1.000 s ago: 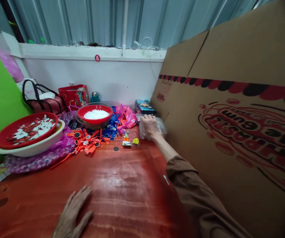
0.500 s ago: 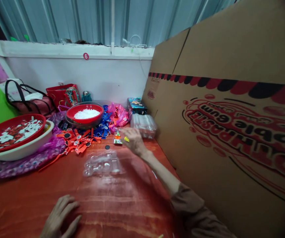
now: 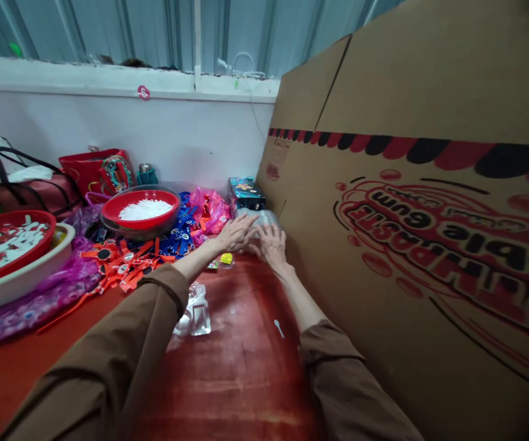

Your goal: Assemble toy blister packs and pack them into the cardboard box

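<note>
At the back right of the table, both hands are at a stack of clear plastic trays point(image 3: 268, 217). My left hand point(image 3: 237, 233) reaches to its left side, fingers stretched out. Over the near side of the stack, my right hand point(image 3: 271, 246) spreads its fingers, the thumb apart. The hands hide much of the stack, and no firm grip shows. A yellow small piece point(image 3: 226, 259) lies just below my left hand. One clear moulded tray point(image 3: 198, 311) rests on the table, partly covered by my left sleeve.
A large cardboard box point(image 3: 384, 184) walls off the right side. A small white spoon point(image 3: 279, 329) lies on the red table point(image 3: 246, 373). Leftward are orange watch-like strips point(image 3: 129, 260), blue ones point(image 3: 182, 228), a red bowl of white pieces point(image 3: 170, 215) and a white basin point(image 3: 20, 285).
My left hand has moved from the near table edge forward to the tray stack. My right hand has left the small packets and shifted right onto the stack. The view has turned slightly right.
</note>
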A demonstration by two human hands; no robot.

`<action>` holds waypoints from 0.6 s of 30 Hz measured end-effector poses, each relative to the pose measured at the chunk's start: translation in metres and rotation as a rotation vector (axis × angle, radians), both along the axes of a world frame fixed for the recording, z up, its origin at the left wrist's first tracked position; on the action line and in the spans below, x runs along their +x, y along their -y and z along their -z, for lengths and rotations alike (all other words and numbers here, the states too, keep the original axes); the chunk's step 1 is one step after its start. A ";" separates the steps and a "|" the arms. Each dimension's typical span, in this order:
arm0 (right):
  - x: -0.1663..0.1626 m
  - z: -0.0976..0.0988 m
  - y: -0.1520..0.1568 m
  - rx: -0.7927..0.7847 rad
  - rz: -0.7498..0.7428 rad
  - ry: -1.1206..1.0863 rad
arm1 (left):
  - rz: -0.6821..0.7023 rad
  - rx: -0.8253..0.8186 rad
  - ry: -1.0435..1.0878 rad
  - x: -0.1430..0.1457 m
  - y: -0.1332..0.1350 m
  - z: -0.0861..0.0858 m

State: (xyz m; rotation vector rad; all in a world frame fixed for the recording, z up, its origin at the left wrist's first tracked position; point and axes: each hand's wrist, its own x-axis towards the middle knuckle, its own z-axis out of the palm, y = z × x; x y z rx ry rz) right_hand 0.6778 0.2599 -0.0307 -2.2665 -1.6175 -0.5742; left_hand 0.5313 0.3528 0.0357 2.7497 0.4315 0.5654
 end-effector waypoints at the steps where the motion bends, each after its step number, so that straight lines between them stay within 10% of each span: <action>1: 0.001 0.000 0.000 -0.002 -0.004 0.003 | -0.006 -0.016 -0.008 0.016 -0.010 0.005; 8: 0.001 0.000 0.003 0.064 -0.005 -0.005 | 0.008 -0.089 0.001 0.049 -0.056 0.039; 18: -0.024 -0.003 0.033 0.128 0.010 -0.001 | -0.005 -0.137 0.041 0.053 -0.058 0.036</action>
